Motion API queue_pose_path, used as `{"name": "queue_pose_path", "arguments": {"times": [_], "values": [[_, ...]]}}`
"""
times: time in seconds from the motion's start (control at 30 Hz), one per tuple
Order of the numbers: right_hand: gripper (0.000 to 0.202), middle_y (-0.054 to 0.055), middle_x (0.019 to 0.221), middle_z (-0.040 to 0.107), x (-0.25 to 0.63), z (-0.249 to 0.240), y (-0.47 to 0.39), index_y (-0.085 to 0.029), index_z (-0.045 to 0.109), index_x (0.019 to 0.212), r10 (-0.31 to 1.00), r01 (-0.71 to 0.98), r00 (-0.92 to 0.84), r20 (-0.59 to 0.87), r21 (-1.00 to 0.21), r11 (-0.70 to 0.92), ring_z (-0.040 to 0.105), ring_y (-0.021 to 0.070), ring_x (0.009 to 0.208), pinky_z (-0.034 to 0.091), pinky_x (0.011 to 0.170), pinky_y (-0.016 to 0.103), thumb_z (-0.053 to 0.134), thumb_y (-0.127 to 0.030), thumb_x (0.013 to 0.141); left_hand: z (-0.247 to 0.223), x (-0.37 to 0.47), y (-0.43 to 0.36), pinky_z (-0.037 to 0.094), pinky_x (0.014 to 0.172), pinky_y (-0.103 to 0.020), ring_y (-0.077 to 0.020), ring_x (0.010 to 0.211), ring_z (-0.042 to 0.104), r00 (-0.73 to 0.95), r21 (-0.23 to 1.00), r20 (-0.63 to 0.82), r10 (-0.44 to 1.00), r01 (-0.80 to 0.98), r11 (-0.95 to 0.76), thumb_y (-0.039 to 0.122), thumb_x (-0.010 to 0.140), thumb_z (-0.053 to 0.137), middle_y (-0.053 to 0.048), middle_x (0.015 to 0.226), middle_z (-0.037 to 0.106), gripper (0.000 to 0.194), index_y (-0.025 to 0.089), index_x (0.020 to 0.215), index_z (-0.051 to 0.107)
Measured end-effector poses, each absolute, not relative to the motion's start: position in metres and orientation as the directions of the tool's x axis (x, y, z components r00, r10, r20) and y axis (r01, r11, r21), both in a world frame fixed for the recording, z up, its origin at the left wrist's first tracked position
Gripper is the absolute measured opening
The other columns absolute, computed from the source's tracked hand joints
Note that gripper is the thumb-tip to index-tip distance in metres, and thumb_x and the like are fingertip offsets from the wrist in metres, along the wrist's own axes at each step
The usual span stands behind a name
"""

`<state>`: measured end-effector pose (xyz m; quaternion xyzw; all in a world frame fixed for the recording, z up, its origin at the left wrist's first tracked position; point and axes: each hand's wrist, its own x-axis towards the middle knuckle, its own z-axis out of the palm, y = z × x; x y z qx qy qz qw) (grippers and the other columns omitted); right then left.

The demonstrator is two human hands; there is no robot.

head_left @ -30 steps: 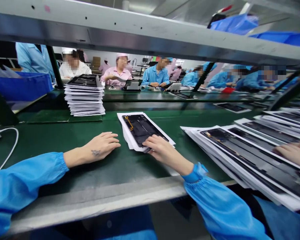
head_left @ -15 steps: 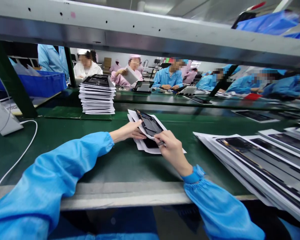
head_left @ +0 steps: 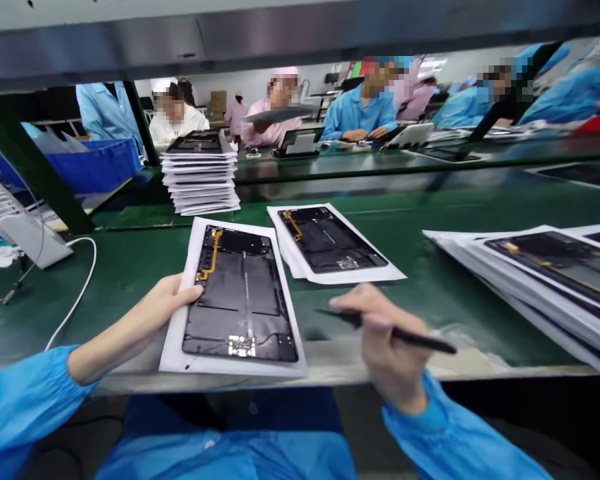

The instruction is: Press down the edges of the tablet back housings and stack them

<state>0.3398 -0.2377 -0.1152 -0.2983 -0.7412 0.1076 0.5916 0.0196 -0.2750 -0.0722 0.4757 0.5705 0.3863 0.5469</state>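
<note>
My left hand (head_left: 155,312) grips the left edge of a black tablet housing (head_left: 230,287) with its white sheet, thumb on top and fingers beneath. An orange flex cable and a small board show inside the housing, which lies near the bench's front edge. My right hand (head_left: 387,333), slightly blurred, is closed around a black pen-like tool (head_left: 423,340), to the right of that housing. Behind, a second housing (head_left: 330,237) rests on white sheets.
A tall stack of sheets and housings (head_left: 200,177) stands at the back left. More housings on sheets (head_left: 550,267) lie at the right. A white cable (head_left: 91,283) and a blue bin (head_left: 93,163) are at the left. People sit beyond the green bench (head_left: 380,300).
One housing with its sheet has come off the small pile toward me and to the left, in my left hand. My right hand has moved right and nearer, away from the housings, with the tool.
</note>
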Motion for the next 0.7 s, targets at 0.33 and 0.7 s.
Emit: {"name": "queue_pose_path", "arguments": {"times": [0.33, 0.7], "values": [[0.037, 0.005, 0.098, 0.073, 0.246, -0.136, -0.31, -0.028, 0.069, 0.12, 0.568, 0.105, -0.514, 0.643, -0.61, 0.786, 0.066, 0.0243, 0.096, 0.055, 0.082, 0.04, 0.063, -0.005, 0.091, -0.096, -0.029, -0.3, 0.049, 0.078, -0.032, -0.0214, 0.071, 0.063, 0.082, 0.428, 0.045, 0.996, 0.899, -0.093, 0.033, 0.101, 0.045, -0.005, 0.081, 0.067, 0.05, 0.016, 0.148, 0.047], [0.033, 0.007, 0.098, 0.072, 0.23, -0.143, -0.312, -0.02, 0.07, 0.117, 0.538, 0.096, -0.516, 0.667, -0.579, 0.809, 0.067, 0.0229, 0.094, 0.056, 0.082, 0.039, 0.06, -0.003, 0.091, -0.12, -0.014, -0.364, 0.047, 0.074, -0.027, -0.0175, 0.084, 0.056, 0.454, 0.393, 0.343, 0.823, 0.726, -0.564, 0.031, 0.106, 0.046, -0.007, 0.095, 0.061, 0.021, 0.017, 0.1, 0.06]]}}
